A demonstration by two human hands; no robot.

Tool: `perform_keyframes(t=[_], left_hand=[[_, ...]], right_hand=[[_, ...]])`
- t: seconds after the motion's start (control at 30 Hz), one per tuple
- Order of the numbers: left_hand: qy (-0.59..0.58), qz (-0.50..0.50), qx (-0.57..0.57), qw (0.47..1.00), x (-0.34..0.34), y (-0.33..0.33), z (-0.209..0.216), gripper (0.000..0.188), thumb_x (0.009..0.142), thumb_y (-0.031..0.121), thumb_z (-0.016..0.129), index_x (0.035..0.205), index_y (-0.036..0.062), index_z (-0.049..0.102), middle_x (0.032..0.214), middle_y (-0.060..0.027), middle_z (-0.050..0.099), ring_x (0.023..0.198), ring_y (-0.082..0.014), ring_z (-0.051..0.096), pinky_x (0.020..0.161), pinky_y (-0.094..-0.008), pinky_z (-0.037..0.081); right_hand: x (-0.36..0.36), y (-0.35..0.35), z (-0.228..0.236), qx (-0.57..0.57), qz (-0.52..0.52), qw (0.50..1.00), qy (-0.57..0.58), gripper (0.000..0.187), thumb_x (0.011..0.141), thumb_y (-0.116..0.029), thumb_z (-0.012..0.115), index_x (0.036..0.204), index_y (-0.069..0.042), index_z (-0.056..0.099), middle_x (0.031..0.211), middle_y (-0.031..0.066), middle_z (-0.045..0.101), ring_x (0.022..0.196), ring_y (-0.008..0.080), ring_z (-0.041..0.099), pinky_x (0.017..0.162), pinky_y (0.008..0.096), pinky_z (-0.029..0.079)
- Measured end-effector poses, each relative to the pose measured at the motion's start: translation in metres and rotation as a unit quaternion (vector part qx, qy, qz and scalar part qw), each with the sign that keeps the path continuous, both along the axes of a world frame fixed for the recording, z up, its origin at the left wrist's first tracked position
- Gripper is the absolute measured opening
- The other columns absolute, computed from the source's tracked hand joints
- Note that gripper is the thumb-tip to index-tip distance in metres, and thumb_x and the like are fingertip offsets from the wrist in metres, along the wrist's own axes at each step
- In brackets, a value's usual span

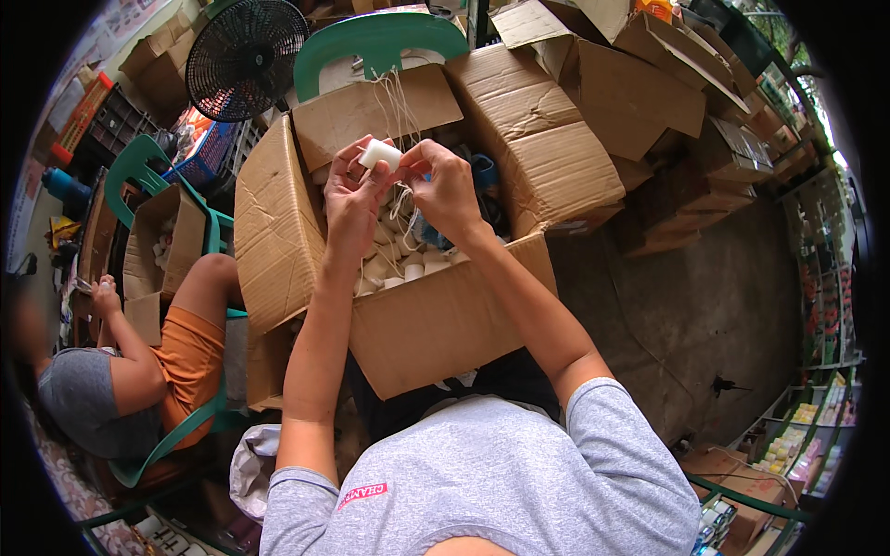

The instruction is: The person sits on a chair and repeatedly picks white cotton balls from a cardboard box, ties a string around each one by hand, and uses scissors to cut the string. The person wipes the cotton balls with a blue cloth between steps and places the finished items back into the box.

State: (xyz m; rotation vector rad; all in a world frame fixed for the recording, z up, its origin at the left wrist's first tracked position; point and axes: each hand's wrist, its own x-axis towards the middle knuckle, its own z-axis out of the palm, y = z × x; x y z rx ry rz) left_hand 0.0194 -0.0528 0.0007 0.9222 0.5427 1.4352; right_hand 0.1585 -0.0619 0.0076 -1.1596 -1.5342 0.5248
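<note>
My left hand [357, 199] grips a short white cylinder [380, 155] that looks like a candle, held up over an open cardboard box [431, 320]. Close beside it on the right, my right hand [445, 190] has its thumb and fingers pinched together. What they pinch, if anything, is too small to make out. Thin white strings [397, 102] hang over the box's far flap, and more trail below my hands. Many off-white cylinders [413, 269] like the held one fill the box. Some blue items [482, 171] lie at its right inner side, partly hidden by my right hand.
A green plastic chair [371, 42] stands behind the box, with a black fan [246, 57] to its left. At left, a seated person [130, 380] works near another carton [167, 241]. Cardboard boxes [640, 93] are piled at the right, above a dark floor [686, 296].
</note>
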Motion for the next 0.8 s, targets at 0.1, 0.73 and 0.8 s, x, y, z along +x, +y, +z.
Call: perform_keyframes(t=[0.1, 0.73, 0.8], left_hand=[[0.01, -0.009, 0.008, 1.0, -0.001, 0.0, -0.002, 0.044, 0.089, 0.001, 0.065, 0.129, 0.0033, 0.048, 0.123, -0.0146, 0.056, 0.108, -0.0185, 0.06, 0.086, -0.0282, 0.056], [0.229, 0.055, 0.025, 0.972, 0.005, 0.001, -0.01, 0.015, 0.094, 0.018, 0.06, 0.097, 0.0049, 0.053, 0.076, -0.0023, 0.056, 0.063, -0.0069, 0.053, 0.056, -0.0212, 0.043], [0.256, 0.106, 0.052, 0.959, 0.009, -0.005, -0.004, 0.014, 0.093, 0.016, 0.062, 0.094, 0.0038, 0.055, 0.082, -0.0007, 0.055, 0.062, -0.007, 0.052, 0.055, -0.0217, 0.043]], right_hand=[[0.004, -0.007, 0.013, -0.085, 0.06, 0.992, 0.074, 0.015, 0.079, 0.0, 0.07, 0.091, -0.001, 0.061, 0.077, 0.0139, 0.068, 0.068, 0.0259, 0.066, 0.066, 0.0342, 0.052], [0.039, 0.025, 0.038, 0.195, -0.005, 0.95, -0.246, 0.01, 0.074, -0.004, 0.069, 0.077, -0.005, 0.059, 0.079, 0.0091, 0.061, 0.082, 0.0281, 0.06, 0.072, 0.0376, 0.048], [0.047, 0.027, 0.046, 0.145, -0.064, 0.973, -0.167, 0.012, 0.075, -0.004, 0.07, 0.075, -0.004, 0.059, 0.077, 0.0099, 0.061, 0.078, 0.0275, 0.059, 0.07, 0.0376, 0.048]])
